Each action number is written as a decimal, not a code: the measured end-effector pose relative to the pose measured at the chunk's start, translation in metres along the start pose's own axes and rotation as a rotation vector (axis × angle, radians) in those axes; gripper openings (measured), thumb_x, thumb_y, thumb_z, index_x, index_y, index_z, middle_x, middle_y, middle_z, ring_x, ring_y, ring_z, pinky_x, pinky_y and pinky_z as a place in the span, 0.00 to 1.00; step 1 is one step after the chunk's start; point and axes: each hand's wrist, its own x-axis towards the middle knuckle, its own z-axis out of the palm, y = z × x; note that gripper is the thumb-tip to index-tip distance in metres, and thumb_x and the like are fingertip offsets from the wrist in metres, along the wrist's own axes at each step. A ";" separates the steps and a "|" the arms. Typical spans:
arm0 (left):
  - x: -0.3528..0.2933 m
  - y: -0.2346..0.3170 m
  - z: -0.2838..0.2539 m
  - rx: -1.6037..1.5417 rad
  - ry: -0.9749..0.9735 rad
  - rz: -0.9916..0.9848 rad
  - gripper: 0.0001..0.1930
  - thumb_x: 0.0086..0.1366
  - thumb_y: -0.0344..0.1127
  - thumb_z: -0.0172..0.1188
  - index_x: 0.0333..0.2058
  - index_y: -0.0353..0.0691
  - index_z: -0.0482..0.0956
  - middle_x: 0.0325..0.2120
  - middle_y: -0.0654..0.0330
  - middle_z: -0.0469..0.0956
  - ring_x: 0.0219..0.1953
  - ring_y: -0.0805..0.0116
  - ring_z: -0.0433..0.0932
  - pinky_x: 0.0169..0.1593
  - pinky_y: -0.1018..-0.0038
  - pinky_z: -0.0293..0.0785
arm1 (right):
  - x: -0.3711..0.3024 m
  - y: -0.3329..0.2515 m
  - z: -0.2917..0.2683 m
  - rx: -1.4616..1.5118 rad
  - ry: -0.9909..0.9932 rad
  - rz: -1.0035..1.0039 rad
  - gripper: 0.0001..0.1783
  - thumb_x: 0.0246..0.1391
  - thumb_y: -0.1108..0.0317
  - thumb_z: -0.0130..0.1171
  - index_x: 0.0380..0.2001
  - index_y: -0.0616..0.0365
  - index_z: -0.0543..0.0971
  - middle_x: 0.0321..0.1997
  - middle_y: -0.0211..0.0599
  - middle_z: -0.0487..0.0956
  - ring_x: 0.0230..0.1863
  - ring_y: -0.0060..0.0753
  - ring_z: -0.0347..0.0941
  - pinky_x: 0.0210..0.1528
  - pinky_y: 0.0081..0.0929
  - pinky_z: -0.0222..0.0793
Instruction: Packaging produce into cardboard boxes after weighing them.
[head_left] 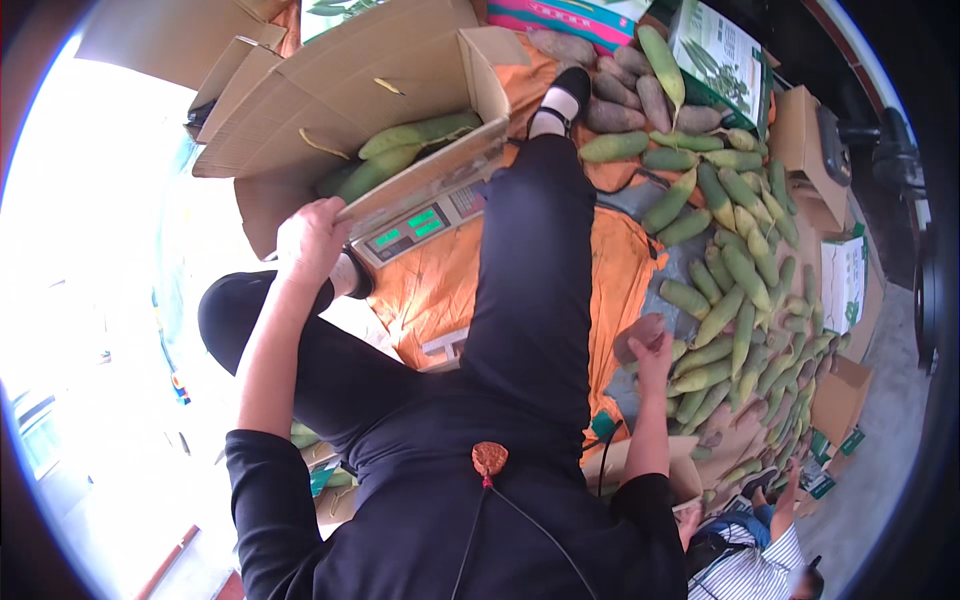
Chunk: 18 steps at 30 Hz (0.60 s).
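My left hand (pixel 312 240) is closed on the near edge of an open cardboard box (pixel 345 85). Several long green radishes (pixel 400 150) lie in the bottom of that box. Under its near side shows a digital scale (pixel 420 228) with lit green figures. Out to the right, my right hand (pixel 655 355) holds a rounded reddish-brown radish (pixel 638 335), its fingers wrapped round one end. This radish is held beside the heap of green radishes (pixel 740 270); whether it touches them I cannot tell.
Purplish-brown radishes (pixel 613 90) lie at the far side, near my foot. An orange sheet (pixel 430 290) covers the floor between my legs. Printed cartons (pixel 715 55) stand at the back right. Another person (pixel 760 550) is at the lower right, near cardboard boxes (pixel 840 400).
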 end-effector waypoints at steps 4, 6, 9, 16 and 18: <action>-0.001 0.002 -0.001 0.006 0.010 0.034 0.06 0.54 0.36 0.60 0.28 0.42 0.75 0.27 0.58 0.77 0.36 0.57 0.77 0.39 0.63 0.73 | 0.028 -0.157 0.023 0.075 0.004 -0.255 0.30 0.41 0.77 0.66 0.49 0.63 0.66 0.46 0.36 0.72 0.48 0.30 0.69 0.52 0.28 0.63; -0.001 0.005 -0.002 -0.006 0.013 0.051 0.04 0.54 0.34 0.59 0.27 0.42 0.75 0.27 0.58 0.77 0.36 0.59 0.77 0.40 0.64 0.73 | 0.033 -0.225 0.035 0.133 -0.018 -0.418 0.32 0.42 0.77 0.66 0.51 0.64 0.64 0.50 0.39 0.70 0.52 0.32 0.68 0.57 0.30 0.61; -0.004 0.000 0.003 0.008 0.046 0.075 0.03 0.54 0.33 0.58 0.27 0.43 0.75 0.26 0.59 0.77 0.35 0.59 0.77 0.38 0.65 0.74 | 0.032 -0.316 0.059 0.172 -0.112 -0.618 0.33 0.42 0.77 0.67 0.52 0.64 0.64 0.52 0.40 0.68 0.53 0.32 0.67 0.59 0.31 0.60; -0.002 -0.001 0.000 -0.042 -0.009 0.063 0.04 0.54 0.33 0.58 0.28 0.41 0.75 0.27 0.57 0.76 0.36 0.57 0.77 0.40 0.64 0.73 | 0.011 -0.434 0.172 0.014 -0.375 -0.993 0.30 0.36 0.75 0.70 0.46 0.59 0.71 0.46 0.35 0.74 0.48 0.31 0.71 0.53 0.30 0.65; -0.002 -0.003 0.000 -0.041 -0.023 0.061 0.04 0.54 0.33 0.58 0.28 0.41 0.75 0.27 0.57 0.76 0.37 0.57 0.77 0.40 0.64 0.73 | 0.010 -0.442 0.211 -0.052 -0.454 -1.088 0.29 0.35 0.73 0.71 0.45 0.56 0.72 0.44 0.35 0.76 0.47 0.33 0.72 0.49 0.31 0.67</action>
